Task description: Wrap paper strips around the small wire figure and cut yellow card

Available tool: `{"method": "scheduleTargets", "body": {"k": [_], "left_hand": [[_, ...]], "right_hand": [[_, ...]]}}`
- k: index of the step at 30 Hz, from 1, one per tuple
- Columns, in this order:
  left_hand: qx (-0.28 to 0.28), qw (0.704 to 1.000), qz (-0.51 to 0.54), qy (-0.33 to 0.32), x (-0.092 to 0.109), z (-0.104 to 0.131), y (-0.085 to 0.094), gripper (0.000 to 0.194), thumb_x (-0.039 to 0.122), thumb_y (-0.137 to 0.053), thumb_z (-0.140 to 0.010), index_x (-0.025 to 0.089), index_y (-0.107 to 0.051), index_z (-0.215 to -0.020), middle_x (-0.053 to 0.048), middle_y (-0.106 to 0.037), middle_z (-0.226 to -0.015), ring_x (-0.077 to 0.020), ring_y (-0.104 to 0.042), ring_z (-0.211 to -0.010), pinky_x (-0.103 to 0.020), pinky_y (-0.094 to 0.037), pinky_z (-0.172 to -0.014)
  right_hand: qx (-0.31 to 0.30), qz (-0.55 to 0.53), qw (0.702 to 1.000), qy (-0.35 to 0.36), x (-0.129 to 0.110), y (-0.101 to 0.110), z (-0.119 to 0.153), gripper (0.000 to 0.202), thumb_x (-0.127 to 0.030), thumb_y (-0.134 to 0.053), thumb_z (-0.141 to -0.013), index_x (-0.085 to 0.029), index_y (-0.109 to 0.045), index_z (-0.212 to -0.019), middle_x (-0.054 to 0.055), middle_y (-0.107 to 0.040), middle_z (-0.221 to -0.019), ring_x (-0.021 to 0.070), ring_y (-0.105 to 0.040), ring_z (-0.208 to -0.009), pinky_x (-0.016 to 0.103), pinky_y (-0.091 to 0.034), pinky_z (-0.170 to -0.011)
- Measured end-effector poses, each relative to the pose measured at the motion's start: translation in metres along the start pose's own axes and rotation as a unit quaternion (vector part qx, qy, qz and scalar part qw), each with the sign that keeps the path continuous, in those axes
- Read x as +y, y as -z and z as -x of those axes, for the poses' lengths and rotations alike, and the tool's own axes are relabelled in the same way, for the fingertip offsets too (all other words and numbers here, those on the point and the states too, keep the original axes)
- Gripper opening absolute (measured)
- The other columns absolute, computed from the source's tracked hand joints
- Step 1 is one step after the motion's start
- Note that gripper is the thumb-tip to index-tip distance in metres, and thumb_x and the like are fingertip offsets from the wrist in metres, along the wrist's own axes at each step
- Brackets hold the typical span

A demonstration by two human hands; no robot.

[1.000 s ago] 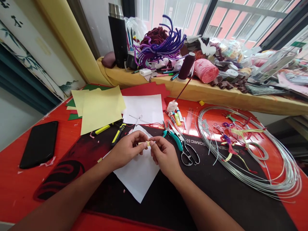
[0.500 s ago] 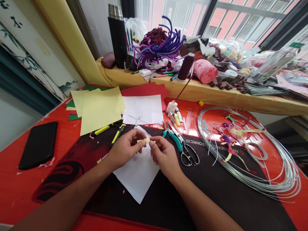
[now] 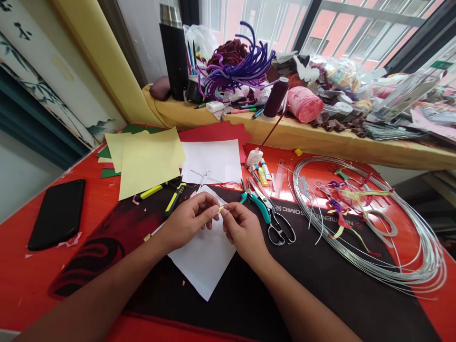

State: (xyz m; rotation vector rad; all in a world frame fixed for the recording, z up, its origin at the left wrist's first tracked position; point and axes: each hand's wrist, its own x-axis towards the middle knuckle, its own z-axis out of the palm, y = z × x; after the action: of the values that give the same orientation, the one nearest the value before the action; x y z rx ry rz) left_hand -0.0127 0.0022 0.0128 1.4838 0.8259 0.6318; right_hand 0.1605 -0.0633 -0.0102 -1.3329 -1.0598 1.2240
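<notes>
Between the fingertips of both hands is a small piece of yellow paper (image 3: 221, 209), mostly covered by the fingers. My left hand (image 3: 192, 216) pinches it from the left, and my right hand (image 3: 242, 228) pinches it from the right. Both are held over a white sheet of paper (image 3: 204, 270) that lies at an angle on the black mat (image 3: 164, 289). Just right of my right hand lie teal-handled pliers (image 3: 261, 208) and metal scissors (image 3: 280, 223). A yellow-and-black utility knife (image 3: 175, 199) rests by my left hand.
Yellow sheets (image 3: 149, 161), red sheets (image 3: 217, 130) and another white sheet (image 3: 213, 159) lie behind. A large wire coil (image 3: 423, 247) spreads at right. A black phone (image 3: 57, 214) lies at left. The cluttered sill holds a black flask (image 3: 173, 61) and purple thread spool (image 3: 275, 98).
Less of the yellow paper shows now, as my left thumb and fingers have shifted slightly right over it. The hands otherwise stay in the same place.
</notes>
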Motion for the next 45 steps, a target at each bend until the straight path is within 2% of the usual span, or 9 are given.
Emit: {"method": "scheduleTargets", "body": {"k": [6, 16, 22, 34, 45], "left_hand": [[0.011, 1.000, -0.016, 0.013, -0.0031, -0.0013, 0.0012, 0.029, 0.048, -0.067, -0.099, 0.019, -0.064, -0.101, 0.000, -0.065, -0.084, -0.0139, -0.063, -0.068, -0.028, -0.051, -0.064], [0.028, 0.998, -0.064, -0.005, -0.0001, 0.0017, -0.0013, 0.023, 0.043, -0.062, -0.101, 0.020, -0.065, -0.101, 0.001, -0.066, -0.084, -0.0140, -0.063, -0.070, -0.029, -0.050, -0.067], [0.022, 0.997, -0.079, 0.002, -0.0008, 0.0021, -0.0013, 0.026, 0.045, -0.064, -0.100, 0.020, -0.066, -0.105, 0.000, -0.067, -0.087, -0.0147, -0.064, -0.073, -0.029, -0.052, -0.069], [0.032, 0.994, -0.108, -0.016, 0.0020, 0.0016, -0.0022, 0.020, 0.041, -0.066, -0.098, 0.021, -0.067, -0.097, 0.000, -0.069, -0.084, -0.0143, -0.063, -0.070, -0.028, -0.052, -0.067], [0.022, 0.993, -0.115, -0.013, 0.0022, 0.0019, -0.0020, 0.023, 0.044, -0.066, -0.098, 0.021, -0.067, -0.097, -0.001, -0.070, -0.086, -0.0147, -0.063, -0.071, -0.029, -0.052, -0.068]], "right_hand": [[-0.006, 0.009, 1.000, 0.004, 0.0029, 0.0003, 0.0003, 0.028, -0.049, -0.066, -0.099, -0.021, -0.067, -0.093, -0.007, -0.053, -0.057, 0.0094, -0.041, -0.042, 0.023, -0.029, -0.041], [-0.006, 0.021, 1.000, 0.009, 0.0053, 0.0003, 0.0002, 0.026, -0.047, -0.064, -0.100, -0.021, -0.068, -0.093, -0.007, -0.054, -0.059, 0.0098, -0.041, -0.043, 0.023, -0.031, -0.042], [-0.005, 0.026, 1.000, 0.009, 0.0054, 0.0005, 0.0016, 0.026, -0.046, -0.064, -0.100, -0.021, -0.068, -0.093, -0.006, -0.055, -0.060, 0.0099, -0.042, -0.043, 0.024, -0.031, -0.042], [-0.007, 0.050, 0.998, 0.023, 0.0075, 0.0007, 0.0009, 0.025, -0.045, -0.064, -0.101, -0.021, -0.070, -0.096, -0.006, -0.057, -0.061, 0.0104, -0.045, -0.043, 0.024, -0.033, -0.043], [-0.006, 0.038, 0.999, 0.017, 0.0044, 0.0005, 0.0009, 0.027, -0.044, -0.062, -0.101, -0.021, -0.067, -0.089, -0.006, -0.054, -0.059, 0.0100, -0.042, -0.043, 0.024, -0.031, -0.042]]}}
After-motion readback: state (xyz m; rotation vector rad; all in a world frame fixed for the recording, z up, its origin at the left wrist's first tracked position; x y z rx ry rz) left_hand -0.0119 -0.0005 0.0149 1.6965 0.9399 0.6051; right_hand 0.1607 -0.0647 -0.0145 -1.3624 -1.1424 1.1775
